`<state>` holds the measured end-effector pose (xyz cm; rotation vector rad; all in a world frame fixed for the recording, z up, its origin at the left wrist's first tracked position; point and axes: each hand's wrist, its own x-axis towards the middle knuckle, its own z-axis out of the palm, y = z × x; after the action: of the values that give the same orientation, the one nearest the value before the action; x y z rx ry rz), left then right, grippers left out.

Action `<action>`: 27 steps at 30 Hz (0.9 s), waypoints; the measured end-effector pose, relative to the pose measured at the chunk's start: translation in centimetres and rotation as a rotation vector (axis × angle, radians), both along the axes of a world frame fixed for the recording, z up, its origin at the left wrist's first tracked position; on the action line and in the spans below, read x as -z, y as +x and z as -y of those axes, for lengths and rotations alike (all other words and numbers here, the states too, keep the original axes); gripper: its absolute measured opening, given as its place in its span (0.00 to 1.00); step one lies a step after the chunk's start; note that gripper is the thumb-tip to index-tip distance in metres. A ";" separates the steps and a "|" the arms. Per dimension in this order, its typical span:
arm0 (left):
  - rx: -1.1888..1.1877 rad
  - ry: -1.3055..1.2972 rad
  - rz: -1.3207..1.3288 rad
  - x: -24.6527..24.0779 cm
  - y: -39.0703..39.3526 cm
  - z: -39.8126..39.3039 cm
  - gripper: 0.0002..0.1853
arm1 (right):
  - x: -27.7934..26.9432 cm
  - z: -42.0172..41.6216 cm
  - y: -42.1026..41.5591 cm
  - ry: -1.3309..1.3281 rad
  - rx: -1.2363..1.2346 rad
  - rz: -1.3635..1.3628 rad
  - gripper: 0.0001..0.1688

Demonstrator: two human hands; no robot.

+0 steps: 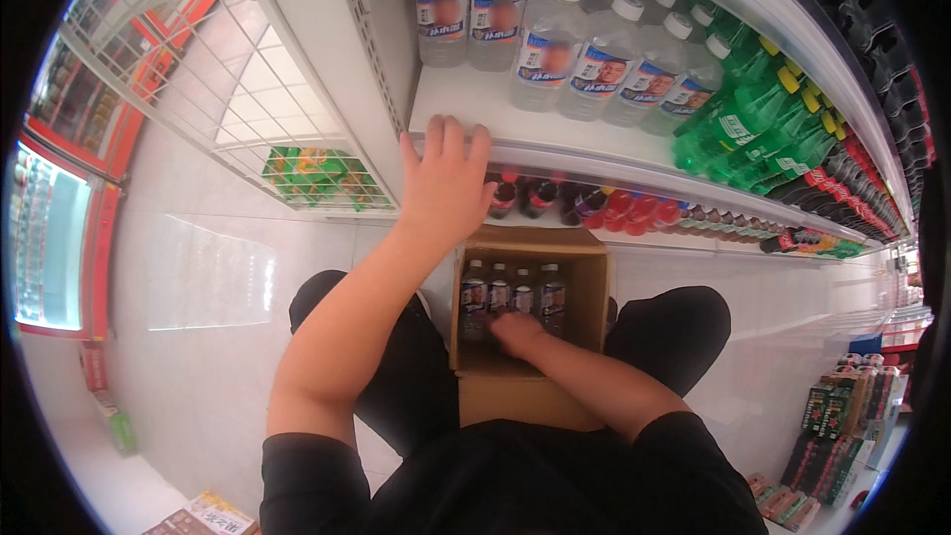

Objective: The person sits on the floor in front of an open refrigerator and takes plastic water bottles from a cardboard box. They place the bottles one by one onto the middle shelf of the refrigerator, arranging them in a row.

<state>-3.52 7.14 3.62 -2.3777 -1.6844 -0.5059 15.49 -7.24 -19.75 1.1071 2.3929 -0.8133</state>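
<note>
My left hand (449, 182) rests with spread fingers on the front edge of a white shelf (490, 108), holding nothing. Clear plastic bottles (546, 63) with white caps and blue-and-white labels stand on that shelf, beyond my fingers. Between my knees stands an open cardboard box (605, 305). My right hand (513, 331) reaches down into it, beside several upright bottles (552, 297) of the same kind. Its fingers are dim and partly hidden, so whether they grip a bottle cannot be told.
Green soda bottles (732, 119) stand farther right on the shelf. Dark and red drink bottles (620, 209) fill the lower shelf. A white wire rack (223, 74) stands at the left, with green packets (323, 177) behind its mesh. Stacked drink packs (825, 416) sit at the lower right.
</note>
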 end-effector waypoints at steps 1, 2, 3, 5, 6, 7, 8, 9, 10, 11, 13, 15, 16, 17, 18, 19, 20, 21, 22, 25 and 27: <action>-0.002 0.001 0.001 0.1 -0.1 0.0 0.38 | -0.6 -0.1 -0.4 -0.001 0.009 0.010 0.28; -0.003 0.002 0.003 0.2 -0.1 0.0 0.38 | -1.2 -0.2 -0.7 -0.003 0.018 0.020 0.28; -0.002 0.006 0.004 0.2 -0.1 -0.1 0.38 | -1.5 -0.4 -0.7 -0.017 0.014 0.021 0.28; -0.005 0.018 0.001 0.3 0.0 -0.1 0.38 | -1.9 -0.8 -0.7 -0.047 0.008 0.025 0.29; -0.005 0.025 -0.003 0.3 0.0 -0.2 0.38 | -2.6 -1.0 -0.7 -0.050 -0.012 0.021 0.30; -0.005 0.020 -0.008 0.2 -0.1 -0.2 0.38 | -3.4 -1.1 -0.5 -0.053 -0.031 0.016 0.31; -0.005 0.014 -0.012 0.0 -0.1 -0.1 0.38 | -4.2 -1.3 -0.3 -0.056 -0.050 0.012 0.33; -0.005 0.005 -0.010 0.0 0.0 0.0 0.38 | -4.7 -1.5 0.2 -0.074 -0.049 0.007 0.36; -0.003 0.010 -0.002 0.0 0.0 0.0 0.37 | -5.3 -2.0 0.6 -0.093 -0.047 0.002 0.39; -0.001 0.015 0.007 -0.1 -0.1 0.0 0.36 | -6.0 -2.4 1.1 -0.111 -0.046 -0.003 0.42; 0.014 0.031 0.041 0.0 -0.2 -0.1 0.34 | -10.0 -3.3 1.8 -0.093 -0.009 -0.099 0.40; 0.046 0.057 0.087 0.0 -0.1 -0.3 0.30 | -13.3 -4.6 2.6 -0.100 0.023 -0.214 0.38; 0.128 0.072 0.156 0.0 -0.1 -0.3 0.28 | -14.4 -5.4 3.1 -0.117 0.039 -0.280 0.36; 0.210 0.088 0.225 0.0 0.0 -0.4 0.26 | -15.6 -6.2 3.6 -0.134 0.056 -0.344 0.35; 0.293 0.102 0.286 -0.1 0.2 -0.5 0.24 | -16.8 -7.1 3.9 -0.138 0.051 -0.391 0.36; 0.386 -0.030 0.461 -0.4 0.4 -0.1 0.24 | -18.0 -8.0 4.1 -0.144 0.046 -0.437 0.37; 0.478 -0.164 0.635 -0.8 0.8 0.4 0.23 | -19.6 -8.8 4.1 -0.150 0.042 -0.483 0.37; 0.570 -0.305 0.811 -1.0 1.2 1.0 0.22 | -21.7 -9.5 4.1 -0.258 0.147 -0.445 0.40; 0.658 -0.281 0.869 -0.9 1.5 1.2 0.24 | -21.2 -9.9 4.7 -0.219 0.177 -0.597 0.39; 0.672 -0.490 0.915 -1.2 2.7 2.6 0.25 | -21.1 -10.8 6.1 -0.093 0.297 -0.887 0.38; 0.640 -0.713 0.998 -0.8 3.3 3.3 0.29 | -21.8 -11.1 6.5 -0.110 0.406 -1.022 0.37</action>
<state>-0.22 3.83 4.38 -3.5746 -1.4520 -1.6530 21.97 3.89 2.09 1.3573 2.8211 -2.0157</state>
